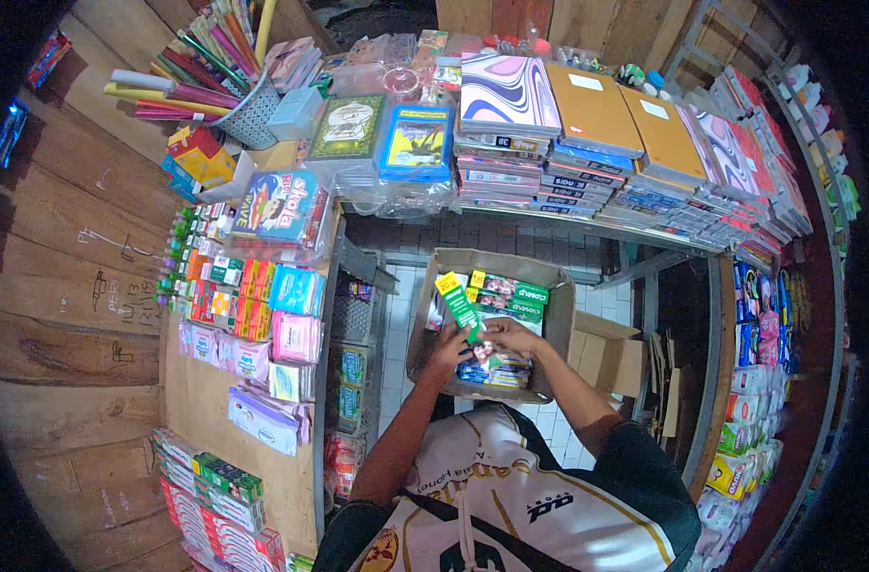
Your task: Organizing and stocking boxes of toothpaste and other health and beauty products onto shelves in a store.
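Note:
A long green Closeup toothpaste box (465,312) with a yellow end is tilted over an open cardboard carton (561,293). My left hand (450,352) grips the box near its lower end. My right hand (511,336) has its fingers closed around that same end, where a printed picture shows. Inside the carton lie more green toothpaste boxes (527,294), stacked beyond my hands. Blue and white packs (514,372) fill the side closer to me, partly hidden by my hands and the green box.
A shelf with stacked notebooks (590,114) runs across the far side. On the left, a wooden shelf (212,407) holds tissue packs (296,336) and toothpaste boxes (227,479). An open cardboard box (609,354) sits right of the carton. Packaged goods (738,465) line the right shelf.

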Demonstrator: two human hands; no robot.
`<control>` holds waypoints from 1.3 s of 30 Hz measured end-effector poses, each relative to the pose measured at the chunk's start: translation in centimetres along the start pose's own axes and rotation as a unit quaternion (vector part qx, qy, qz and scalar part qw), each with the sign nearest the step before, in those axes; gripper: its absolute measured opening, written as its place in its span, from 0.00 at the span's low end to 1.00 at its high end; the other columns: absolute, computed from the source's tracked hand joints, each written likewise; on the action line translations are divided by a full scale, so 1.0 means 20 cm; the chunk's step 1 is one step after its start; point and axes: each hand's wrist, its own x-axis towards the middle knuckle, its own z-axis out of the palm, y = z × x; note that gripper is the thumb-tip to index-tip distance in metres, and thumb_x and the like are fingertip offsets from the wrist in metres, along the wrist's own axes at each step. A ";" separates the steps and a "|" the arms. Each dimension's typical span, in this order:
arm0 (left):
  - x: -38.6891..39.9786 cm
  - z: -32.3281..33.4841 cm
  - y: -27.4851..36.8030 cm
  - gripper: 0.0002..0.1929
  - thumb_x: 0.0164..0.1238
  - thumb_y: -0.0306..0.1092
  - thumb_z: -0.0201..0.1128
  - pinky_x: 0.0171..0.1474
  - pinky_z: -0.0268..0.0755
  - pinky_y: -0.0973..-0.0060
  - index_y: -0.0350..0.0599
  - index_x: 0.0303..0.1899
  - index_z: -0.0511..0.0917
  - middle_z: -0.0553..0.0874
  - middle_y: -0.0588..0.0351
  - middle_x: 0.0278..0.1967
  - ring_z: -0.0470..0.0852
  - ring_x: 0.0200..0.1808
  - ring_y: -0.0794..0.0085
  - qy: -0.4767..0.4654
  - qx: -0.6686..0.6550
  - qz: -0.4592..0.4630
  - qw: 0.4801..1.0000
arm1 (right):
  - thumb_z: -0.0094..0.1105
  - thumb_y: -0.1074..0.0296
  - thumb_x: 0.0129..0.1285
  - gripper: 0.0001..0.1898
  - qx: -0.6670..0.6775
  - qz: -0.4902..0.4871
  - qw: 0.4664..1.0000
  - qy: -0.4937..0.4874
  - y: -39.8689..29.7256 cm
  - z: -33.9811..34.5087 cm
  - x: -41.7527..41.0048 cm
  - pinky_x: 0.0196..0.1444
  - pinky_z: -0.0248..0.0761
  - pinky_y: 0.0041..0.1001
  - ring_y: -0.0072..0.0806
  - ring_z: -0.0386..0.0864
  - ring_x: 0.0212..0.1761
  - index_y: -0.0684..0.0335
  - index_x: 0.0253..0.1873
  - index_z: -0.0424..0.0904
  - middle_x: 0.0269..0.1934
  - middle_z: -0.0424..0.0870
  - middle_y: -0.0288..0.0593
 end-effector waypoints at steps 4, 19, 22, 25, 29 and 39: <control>0.00 -0.08 -0.04 0.15 0.67 0.39 0.62 0.48 0.76 0.63 0.53 0.52 0.73 0.81 0.59 0.46 0.82 0.48 0.68 -0.014 -0.047 -0.011 0.999 | 0.59 0.55 0.66 0.15 -0.049 0.013 0.999 -0.014 0.12 0.00 0.08 0.36 0.67 0.21 0.17 0.73 0.36 0.59 0.50 0.80 0.38 0.81 0.34; -0.03 -0.15 -0.11 0.14 0.65 0.40 0.64 0.43 0.77 0.69 0.49 0.47 0.72 0.80 0.60 0.46 0.81 0.46 0.72 0.005 0.042 -0.023 0.999 | 0.64 0.62 0.47 0.27 -0.585 -0.075 0.744 0.314 0.32 -0.28 0.37 0.51 0.71 0.46 0.49 0.73 0.53 0.64 0.53 0.70 0.54 0.71 0.54; -0.05 -0.17 -0.11 0.16 0.65 0.40 0.65 0.47 0.75 0.68 0.50 0.49 0.71 0.79 0.60 0.47 0.79 0.49 0.71 -0.052 0.015 -0.022 0.998 | 0.66 0.59 0.47 0.33 -0.618 -0.044 0.717 0.321 0.34 -0.25 0.36 0.56 0.67 0.49 0.48 0.68 0.58 0.64 0.58 0.67 0.57 0.68 0.52; -0.07 -0.15 -0.10 0.19 0.64 0.40 0.65 0.51 0.72 0.66 0.50 0.52 0.69 0.78 0.60 0.49 0.77 0.52 0.71 -0.009 -0.039 -0.038 0.998 | 0.72 0.51 0.44 0.43 -0.628 -0.005 0.712 0.314 0.31 -0.25 0.39 0.61 0.59 0.49 0.47 0.62 0.62 0.64 0.63 0.60 0.58 0.64 0.49; -0.15 -0.08 -0.01 0.21 0.63 0.39 0.66 0.52 0.70 0.67 0.49 0.54 0.68 0.77 0.60 0.50 0.75 0.52 0.70 0.002 -0.043 -0.059 0.997 | 0.67 0.53 0.45 0.43 -0.618 0.034 0.728 0.297 0.28 -0.25 0.39 0.65 0.56 0.50 0.48 0.60 0.65 0.67 0.65 0.59 0.63 0.62 0.52; -0.23 -0.05 -0.01 0.13 0.66 0.37 0.62 0.43 0.74 0.72 0.43 0.49 0.76 0.82 0.59 0.42 0.80 0.45 0.73 0.000 -0.031 0.000 1.000 | 0.64 0.54 0.48 0.42 -0.593 -0.017 0.753 0.285 0.37 -0.22 0.31 0.69 0.51 0.48 0.52 0.53 0.72 0.65 0.67 0.57 0.70 0.53 0.58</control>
